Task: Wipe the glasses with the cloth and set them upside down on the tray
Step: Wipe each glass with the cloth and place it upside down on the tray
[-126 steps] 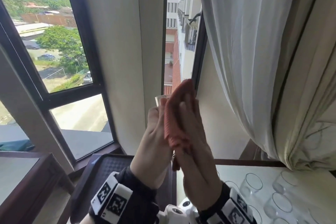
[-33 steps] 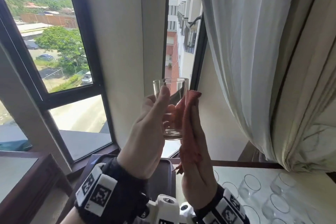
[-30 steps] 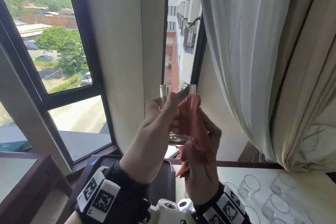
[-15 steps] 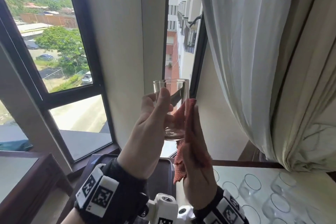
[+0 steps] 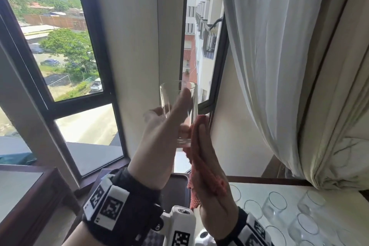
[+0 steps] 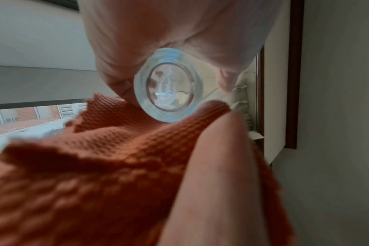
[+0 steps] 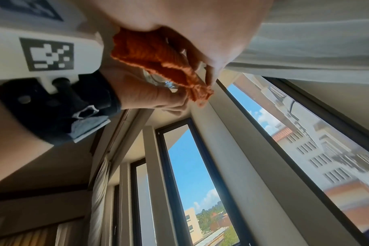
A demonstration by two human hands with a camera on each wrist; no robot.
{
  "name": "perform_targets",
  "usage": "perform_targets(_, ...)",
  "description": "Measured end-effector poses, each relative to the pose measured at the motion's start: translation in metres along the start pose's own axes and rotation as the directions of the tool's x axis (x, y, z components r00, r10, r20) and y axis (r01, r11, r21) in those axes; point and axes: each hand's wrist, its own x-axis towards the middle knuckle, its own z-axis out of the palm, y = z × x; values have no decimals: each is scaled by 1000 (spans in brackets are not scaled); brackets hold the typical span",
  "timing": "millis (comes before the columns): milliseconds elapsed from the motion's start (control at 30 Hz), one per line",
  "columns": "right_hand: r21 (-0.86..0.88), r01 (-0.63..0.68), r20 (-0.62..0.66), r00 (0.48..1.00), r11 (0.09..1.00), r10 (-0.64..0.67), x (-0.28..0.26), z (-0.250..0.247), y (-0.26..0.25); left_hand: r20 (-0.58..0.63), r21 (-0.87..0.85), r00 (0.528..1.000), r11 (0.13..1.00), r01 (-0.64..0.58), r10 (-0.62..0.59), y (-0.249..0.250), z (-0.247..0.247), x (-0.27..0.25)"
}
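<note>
a: start at the left. what is there?

b: a dark wooden side table (image 5: pixel 30 195) at the left edge, under a dark-framed window (image 5: pixel 65 50) that shows trees and parked cars outside. just right of it a dark tray (image 5: pixel 175 187) shows between the two wrists, most of it hidden.

a: and the left hand?

b: the left hand (image 5: pixel 159 142) is raised in front of the window frame and grasps a clear drinking glass (image 5: pixel 179 110), fingers and thumb curled round its lower half. the glass is upright, mouth up, held in the air above the tray. the left wrist view looks at its thick round base (image 6: pixel 169 84).

a: the right hand?

b: the right hand (image 5: pixel 211 181) stands just right of the glass with fingers straight and pointing up, flat against an orange waffle-weave cloth (image 5: pixel 201 168). the cloth lies between the palm and the glass, touches the lower wall and base of the glass, and hangs loose below. so this hand is released, pressing rather than clutching. in the right wrist view the cloth (image 7: pixel 158 61) is bunched between the two hands.

a: further right?

b: a pale desk (image 5: pixel 329 201) with a dark wood edge carries several more clear glasses (image 5: pixel 275 205), standing mouth up, near one another. above them hangs a white curtain (image 5: pixel 279 66), its lower part gathered at the right.
</note>
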Motion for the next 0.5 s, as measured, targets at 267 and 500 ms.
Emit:
perform_targets(267,285,-299,-229,901,911,368,36,-18,-14,96,-2,995,999,-40,40,-22,10,-17)
perform_targets(500,-178,63,-21,997,982,-68,25,-3,-10,109,-182,994,983,24,-4,-17,5,-13)
